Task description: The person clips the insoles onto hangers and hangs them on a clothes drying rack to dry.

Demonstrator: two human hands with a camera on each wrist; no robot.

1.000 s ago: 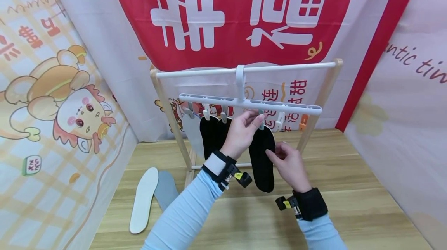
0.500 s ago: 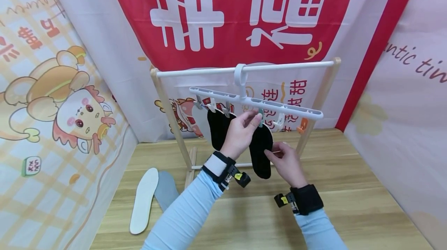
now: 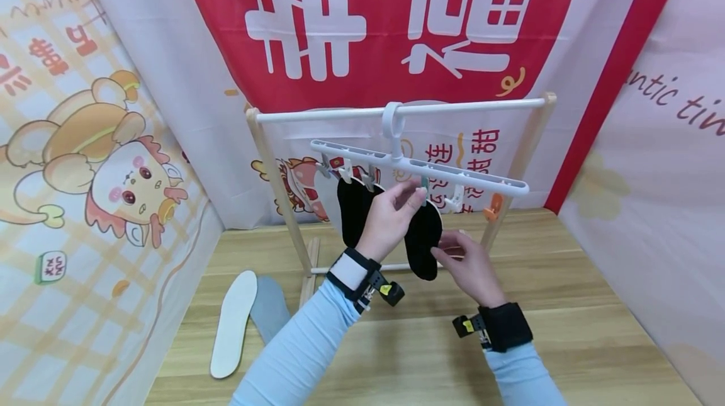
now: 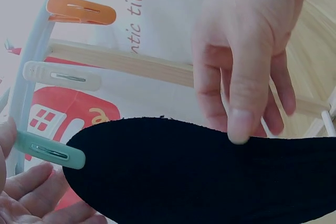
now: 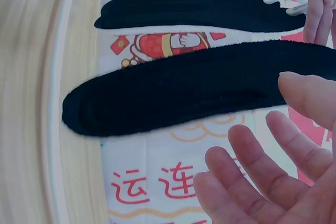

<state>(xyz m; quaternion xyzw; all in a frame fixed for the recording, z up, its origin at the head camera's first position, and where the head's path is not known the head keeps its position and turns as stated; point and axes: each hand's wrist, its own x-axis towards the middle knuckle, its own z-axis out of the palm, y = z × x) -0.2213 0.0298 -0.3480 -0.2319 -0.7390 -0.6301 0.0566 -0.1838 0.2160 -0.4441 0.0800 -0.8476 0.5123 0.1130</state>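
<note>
- Since a second ago, the hanger [image 3: 453,174] has swivelled on the rail—its left end farther away, its right end slightly nearer—and the lower end of the black insole [image 3: 423,242] has swung away from the near side.
- The insole hangs right of the hanger's middle, its upper end under the teal clip [image 4: 55,151].
- The left hand [image 3: 391,220] has its grip pinched on the teal clip, thumb and fingertips close together.
- The right hand [image 3: 467,264] has a loose grip: the thumb touches the insole's right edge, the other fingers spread apart and holding nothing.
- The step in hand looks like securing that clip. It would go best with the insole's end well inside the bite and centred, the right thumb only steadying the edge; pulling sideways could turn the hanger further.
- Before the left hand lets go, a light downward tug would test the hold.
- Farther right, the white clip [image 4: 63,75] and orange clip [image 4: 81,9] hold nothing.
- On the tabletop [image 3: 566,305], at left, lie a white insole [image 3: 233,324] and a grey insole [image 3: 270,308].
</note>
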